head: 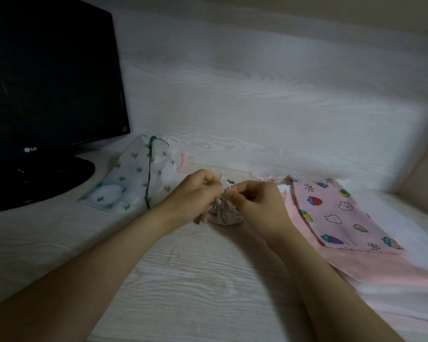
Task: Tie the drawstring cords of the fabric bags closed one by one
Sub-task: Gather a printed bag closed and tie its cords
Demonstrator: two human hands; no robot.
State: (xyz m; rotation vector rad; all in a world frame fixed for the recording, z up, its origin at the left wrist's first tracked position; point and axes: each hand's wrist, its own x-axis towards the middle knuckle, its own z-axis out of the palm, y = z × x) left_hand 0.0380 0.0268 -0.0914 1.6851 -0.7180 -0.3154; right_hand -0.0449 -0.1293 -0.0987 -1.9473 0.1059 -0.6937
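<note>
A: Which one do we look at first?

B: The small bag, beige w/ a faint print. It sits on the desk, approx. centre, right betw. the two hands. We see its neck gathered into a bunch at the top.

A: And the left hand?

B: Fingers curled in, tips pinching the pale cord just above the bag's neck. Its lower fingers touch the bag's left side.

A: The right hand?

B: Thumb and forefinger pinch the same cord from the other side. The other fingers are folded loosely into the palm. The fingertips of both hands nearly meet over the bag. The frame is a bit blurred there, so we can't tell if a knot is formed.

A: Other bags?

B: To the left we have a cactus-print bag w/ a dark green cord, lying flat next to the monitor. To the right there's a pink fruit-print bag, flat, on top of plain pink fabric. Both are near the hands, but neither hand touches them.
</note>
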